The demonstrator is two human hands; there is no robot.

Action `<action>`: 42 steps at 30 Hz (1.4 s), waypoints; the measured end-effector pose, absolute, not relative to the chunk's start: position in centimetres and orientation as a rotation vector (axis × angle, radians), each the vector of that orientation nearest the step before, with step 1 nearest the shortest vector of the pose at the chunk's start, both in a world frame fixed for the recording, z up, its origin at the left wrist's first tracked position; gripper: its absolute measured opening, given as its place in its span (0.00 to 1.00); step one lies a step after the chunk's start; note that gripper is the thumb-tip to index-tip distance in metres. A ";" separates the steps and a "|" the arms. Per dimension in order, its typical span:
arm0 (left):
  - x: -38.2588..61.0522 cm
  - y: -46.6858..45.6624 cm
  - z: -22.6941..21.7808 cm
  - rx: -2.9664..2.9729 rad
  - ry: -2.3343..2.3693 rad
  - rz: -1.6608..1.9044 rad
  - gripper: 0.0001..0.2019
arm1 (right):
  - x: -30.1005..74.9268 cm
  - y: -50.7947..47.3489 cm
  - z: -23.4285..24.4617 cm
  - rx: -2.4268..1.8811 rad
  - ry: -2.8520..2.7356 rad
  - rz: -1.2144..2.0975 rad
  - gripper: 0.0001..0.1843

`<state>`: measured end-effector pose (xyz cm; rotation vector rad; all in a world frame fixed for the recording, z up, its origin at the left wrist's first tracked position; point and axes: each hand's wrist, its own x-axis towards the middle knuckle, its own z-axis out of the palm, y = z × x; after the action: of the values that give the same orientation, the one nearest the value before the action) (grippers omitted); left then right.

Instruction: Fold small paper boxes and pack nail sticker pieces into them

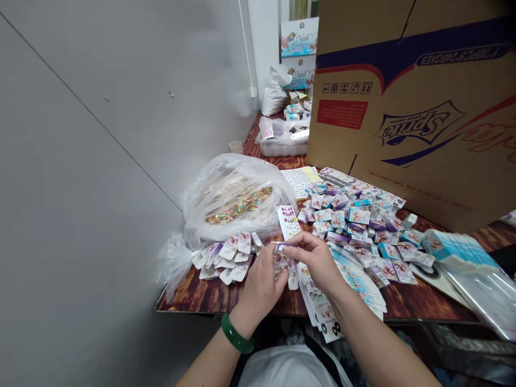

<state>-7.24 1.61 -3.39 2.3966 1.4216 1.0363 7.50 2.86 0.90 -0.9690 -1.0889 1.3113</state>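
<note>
My left hand [261,286], with a green bangle on the wrist, and my right hand [315,257] meet over the near edge of the wooden table [407,303]. Both are closed round one small flat printed packet [281,256], the right fingers pinching its top edge. Just behind stands a white sticker card [288,221]. A fan of flat folded packets [228,258] lies left of my hands. A stack of printed cards [357,277] runs under my right wrist, and several assembled small boxes [355,220] are heaped further back.
A clear plastic bag of colourful small pieces [236,201] sits by the grey wall at the left. A big Sprite carton [419,107] stands at the back right. A plastic tub [280,141] and nail-sticker boxes [299,37] are far back. Shiny plastic sleeves [479,293] lie at the right.
</note>
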 end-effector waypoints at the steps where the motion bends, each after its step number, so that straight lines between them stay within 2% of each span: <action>1: -7.2 1.6 -3.4 2.390 1.414 1.036 0.24 | 7.4 2.8 0.9 -0.977 -1.091 1.287 0.06; 8: -6.9 1.3 -2.3 2.206 1.358 1.023 0.23 | 6.5 1.9 0.5 -1.002 -1.327 0.847 0.05; 13: -7.0 1.2 -1.5 2.003 1.360 1.045 0.19 | 6.1 1.4 -0.4 -0.949 -1.580 0.611 0.11; 18: -9.5 2.0 -1.6 1.974 1.501 1.017 0.23 | 6.2 1.7 -1.8 -1.023 -1.781 0.701 0.24; 24: -16.5 5.5 -1.3 1.994 2.082 0.824 0.24 | 7.2 3.3 -4.1 -1.649 -1.687 0.694 0.21; 27: -17.9 6.2 -1.7 2.009 2.306 0.716 0.27 | 6.9 3.7 -4.7 -1.747 -1.797 0.736 0.23; 29: -16.9 5.6 -1.8 2.064 2.385 0.781 0.27 | 6.5 3.8 -4.8 -1.788 -1.815 0.735 0.23; 31: -14.8 4.4 -2.1 2.202 2.275 0.847 0.21 | 6.1 3.9 -5.0 -1.822 -1.808 0.730 0.23; 33: -12.2 2.9 -2.5 2.321 2.035 0.766 0.13 | 6.0 4.1 -5.3 -1.827 -1.774 0.746 0.23; 37: -8.1 1.0 -3.8 2.365 1.858 0.480 0.12 | 6.4 4.4 -5.9 -1.758 -1.687 0.829 0.19; 42: -7.0 0.8 -4.3 2.319 1.906 0.487 0.12 | 6.8 4.2 -6.4 -1.671 -1.571 0.951 0.19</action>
<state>-7.02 0.84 -4.30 2.3185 1.9062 0.4865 6.82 4.25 -6.39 -1.6714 -1.5707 0.9509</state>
